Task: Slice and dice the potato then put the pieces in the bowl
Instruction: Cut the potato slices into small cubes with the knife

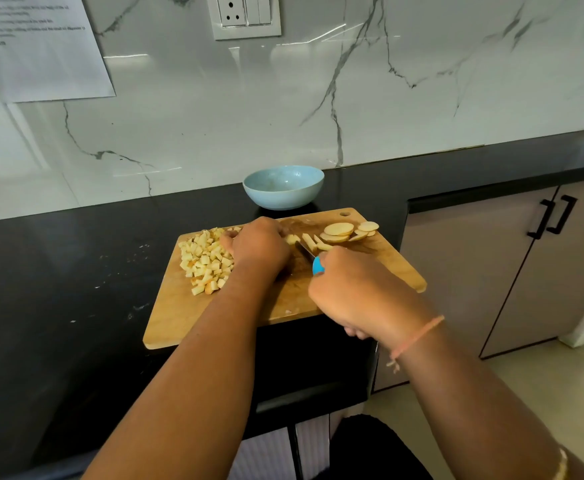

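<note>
Left hand (256,249): curled, holding pale potato strips (309,241) mid rectangular wooden cutting board (283,303).
Right hand (353,292): grips blue-handled knife (317,265).
Diced potato cubes (205,261): board's left.
Round potato slices (339,232): board's far right.
Light-blue bowl (283,187): behind board, on black desk (58,271).

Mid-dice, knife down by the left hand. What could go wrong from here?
1. The left hand holds the potato strips right beside the knife in the right hand; a slip may nick fingers.
2. The cutting board seems to overhang the counter edge at its right corner; pressure there might tip it.
3. The diced pile lies near the board's left edge; cubes may spill on the way to the bowl.
</note>
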Demonstrator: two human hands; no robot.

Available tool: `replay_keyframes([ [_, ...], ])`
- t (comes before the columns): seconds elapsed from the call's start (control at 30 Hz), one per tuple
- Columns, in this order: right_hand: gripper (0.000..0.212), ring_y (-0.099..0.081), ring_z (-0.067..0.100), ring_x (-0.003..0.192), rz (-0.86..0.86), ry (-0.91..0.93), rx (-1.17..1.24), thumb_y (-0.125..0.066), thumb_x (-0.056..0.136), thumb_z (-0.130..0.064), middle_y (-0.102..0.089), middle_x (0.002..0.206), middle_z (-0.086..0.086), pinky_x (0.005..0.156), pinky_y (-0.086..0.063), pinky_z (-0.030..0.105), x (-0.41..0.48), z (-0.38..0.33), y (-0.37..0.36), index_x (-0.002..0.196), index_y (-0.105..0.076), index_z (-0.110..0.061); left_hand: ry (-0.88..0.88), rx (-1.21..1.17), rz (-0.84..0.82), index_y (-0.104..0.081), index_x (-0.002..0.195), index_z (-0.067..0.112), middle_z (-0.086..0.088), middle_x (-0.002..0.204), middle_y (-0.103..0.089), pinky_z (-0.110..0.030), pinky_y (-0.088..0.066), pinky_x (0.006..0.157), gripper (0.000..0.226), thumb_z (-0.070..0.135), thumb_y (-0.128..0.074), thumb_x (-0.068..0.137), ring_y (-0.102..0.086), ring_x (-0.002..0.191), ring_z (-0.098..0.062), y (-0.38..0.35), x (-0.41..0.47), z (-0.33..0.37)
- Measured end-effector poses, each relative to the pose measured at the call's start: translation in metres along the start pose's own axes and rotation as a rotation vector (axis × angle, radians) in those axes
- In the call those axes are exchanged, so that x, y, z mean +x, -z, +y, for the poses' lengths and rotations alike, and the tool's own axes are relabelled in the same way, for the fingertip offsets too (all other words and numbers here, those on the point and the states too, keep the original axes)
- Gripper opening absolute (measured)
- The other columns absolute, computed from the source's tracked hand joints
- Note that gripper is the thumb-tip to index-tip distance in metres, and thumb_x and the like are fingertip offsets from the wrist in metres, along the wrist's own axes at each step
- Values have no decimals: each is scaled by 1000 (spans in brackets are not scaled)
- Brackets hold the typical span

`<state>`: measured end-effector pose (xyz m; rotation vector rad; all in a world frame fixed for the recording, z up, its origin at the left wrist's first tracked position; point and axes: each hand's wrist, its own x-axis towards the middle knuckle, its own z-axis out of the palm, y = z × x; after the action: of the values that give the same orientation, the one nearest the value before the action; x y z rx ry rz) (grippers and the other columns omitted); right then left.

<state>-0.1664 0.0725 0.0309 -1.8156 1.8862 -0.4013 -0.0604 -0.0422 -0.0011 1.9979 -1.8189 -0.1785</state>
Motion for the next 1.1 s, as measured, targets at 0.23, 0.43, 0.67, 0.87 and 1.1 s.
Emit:
replay_keyframes([
  [0.23, 16, -56, 20, 74, 56, -10, 115, -37, 98, -25, -50, 73, 3, 76, -53, 36, 3, 2, 4, 106, -46, -14, -11, -21, -43, -65, 110, 25, 4, 95, -58, -43, -18, 112, 31, 6, -55, 87, -50, 97, -15, 3, 2, -3],
  [0.43, 41, -53, 21, 81, 56, 0, 54, -40, 94, -26, -43, 71, -1, 77, -52, 34, 33, -11, -9, 134, -43, -18, 0, -54, -10, -51, 115, 22, 4, 104, -63, -42, -21, 109, 37, 8, -62, 83, -55, 105, -16, 0, 6, -5],
  [0.67, 36, -50, 14, 53, -3, -1, -50, -40, 97, -23, -47, 69, 3, 55, -45, 23, 33, -25, 1, 131, -44, -13, 6, -68, 38, -49, 114, 19, 3, 91, -58, -43, -21, 107, 24, 17, -50, 91, -50, 89, -16, -2, 3, -2],
  [0.87, 33, -49, 14, 53, -45, 26, -45, -38, 97, -23, -48, 67, 2, 55, -45, 25, 10, -14, -1, 129, -44, -15, 7, -63, 55, -48, 116, 18, 4, 86, -56, -44, -22, 109, 31, 10, -55, 87, -49, 87, -14, -4, 2, -3],
  [1.1, 37, -56, 18, 64, 28, 31, 18, -39, 96, -25, -54, 81, 3, 71, -54, 35, 4, 1, 1, 133, -44, -18, 1, -132, 32, -45, 122, 19, 1, 104, -64, -41, -29, 108, 45, 5, -65, 84, -56, 108, -21, 0, 5, -8],
])
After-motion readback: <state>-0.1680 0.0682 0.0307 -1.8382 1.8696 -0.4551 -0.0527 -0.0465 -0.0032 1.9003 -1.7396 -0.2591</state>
